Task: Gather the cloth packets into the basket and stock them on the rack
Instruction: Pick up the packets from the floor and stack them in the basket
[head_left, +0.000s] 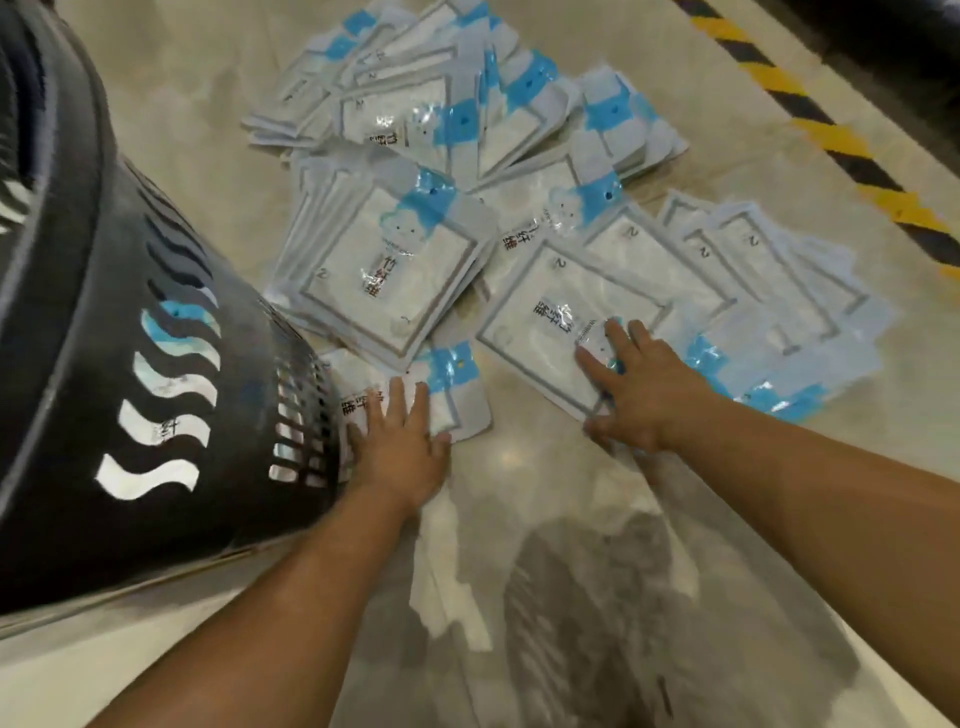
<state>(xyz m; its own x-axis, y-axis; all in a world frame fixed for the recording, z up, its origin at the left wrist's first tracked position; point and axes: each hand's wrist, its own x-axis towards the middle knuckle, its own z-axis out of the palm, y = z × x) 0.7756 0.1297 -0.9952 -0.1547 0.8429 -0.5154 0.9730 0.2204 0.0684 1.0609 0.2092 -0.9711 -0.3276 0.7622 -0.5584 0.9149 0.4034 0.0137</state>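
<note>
Your left hand (402, 457), fingers together, lies flat on a packet (465, 405) by the basket (104, 364); right hand (639, 395), fingers spread, presses a second packet (540, 322).

White cloth packets (395, 270) with blue header tabs lie flat in fanned, overlapping heaps beyond both hands. A lone packet (457, 400) lies under the left hand (400, 452), a stack's top packet (550, 317) under the right hand (639, 395). The black slotted basket (104, 364) sits just left of the left hand, with packets showing through its slots.

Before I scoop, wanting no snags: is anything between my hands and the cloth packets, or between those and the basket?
Nothing visible: left hand and right hand rest on cloth packets; black basket lies alongside.
</note>
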